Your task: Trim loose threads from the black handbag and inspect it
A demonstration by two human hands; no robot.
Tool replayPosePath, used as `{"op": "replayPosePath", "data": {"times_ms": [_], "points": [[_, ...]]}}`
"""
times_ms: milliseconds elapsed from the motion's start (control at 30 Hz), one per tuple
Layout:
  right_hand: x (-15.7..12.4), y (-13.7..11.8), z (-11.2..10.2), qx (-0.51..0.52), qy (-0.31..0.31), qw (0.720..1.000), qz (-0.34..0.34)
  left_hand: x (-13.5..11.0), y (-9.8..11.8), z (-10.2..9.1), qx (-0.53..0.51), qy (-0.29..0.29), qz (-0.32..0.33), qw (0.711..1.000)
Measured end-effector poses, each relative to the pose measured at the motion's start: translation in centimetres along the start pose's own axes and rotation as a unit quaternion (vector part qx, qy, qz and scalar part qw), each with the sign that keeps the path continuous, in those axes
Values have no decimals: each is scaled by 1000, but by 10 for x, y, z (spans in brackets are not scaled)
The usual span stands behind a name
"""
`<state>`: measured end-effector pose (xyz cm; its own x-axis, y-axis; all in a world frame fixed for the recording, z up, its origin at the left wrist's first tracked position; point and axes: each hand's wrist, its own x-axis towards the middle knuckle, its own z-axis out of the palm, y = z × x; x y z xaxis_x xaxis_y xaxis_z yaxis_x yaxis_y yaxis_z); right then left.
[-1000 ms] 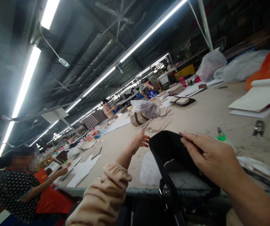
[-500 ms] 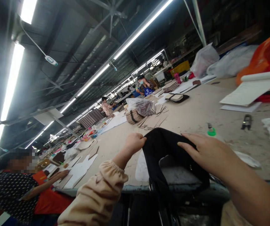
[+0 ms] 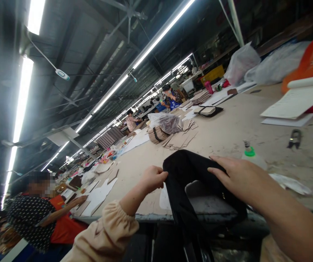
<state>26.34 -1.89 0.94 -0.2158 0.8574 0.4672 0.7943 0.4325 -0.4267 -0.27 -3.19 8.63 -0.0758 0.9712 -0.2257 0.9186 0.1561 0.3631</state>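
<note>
A black fabric bag piece (image 3: 185, 171) stands open at the near edge of the long work table (image 3: 227, 134), with a strap hanging down over the edge. My left hand (image 3: 152, 178) is closed in a pinch on the bag's left rim. My right hand (image 3: 239, 178) lies over the bag's right side, fingers pressed together along its top edge. A grey-white panel (image 3: 208, 198) shows inside the bag's opening.
A green-capped squeeze bottle (image 3: 250, 154) and black clippers (image 3: 295, 138) lie right of my hands. Cardboard stacks (image 3: 172, 136), a plastic bag (image 3: 165, 122) and paper sheets (image 3: 295, 103) sit farther back. A seated person (image 3: 36, 214) works at the left; others work farther along.
My left hand went from open and reaching to pinched on the bag's left rim. The bag's opening has been drawn wider. My right hand stayed on the right side.
</note>
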Motion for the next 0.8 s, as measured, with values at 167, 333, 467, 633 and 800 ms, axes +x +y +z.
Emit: {"op": "replayPosePath", "data": {"times_ms": [167,333,467,633,800], "points": [[0,1,3,3,-4,1000,-13,3,2,7,-1,28,-14,1000],[1,0,8,-5,19,1000,-21,2,0,-4,-63,-28,-8,998],[2,1,11,2,22,999,-25,3,4,-17,-35,-55,-27,998],[1,2,11,5,31,999,-30,8,9,-11,70,11,9,997],[2,-3,7,13,24,1000,-14,7,14,-16,93,-30,24,995]]}}
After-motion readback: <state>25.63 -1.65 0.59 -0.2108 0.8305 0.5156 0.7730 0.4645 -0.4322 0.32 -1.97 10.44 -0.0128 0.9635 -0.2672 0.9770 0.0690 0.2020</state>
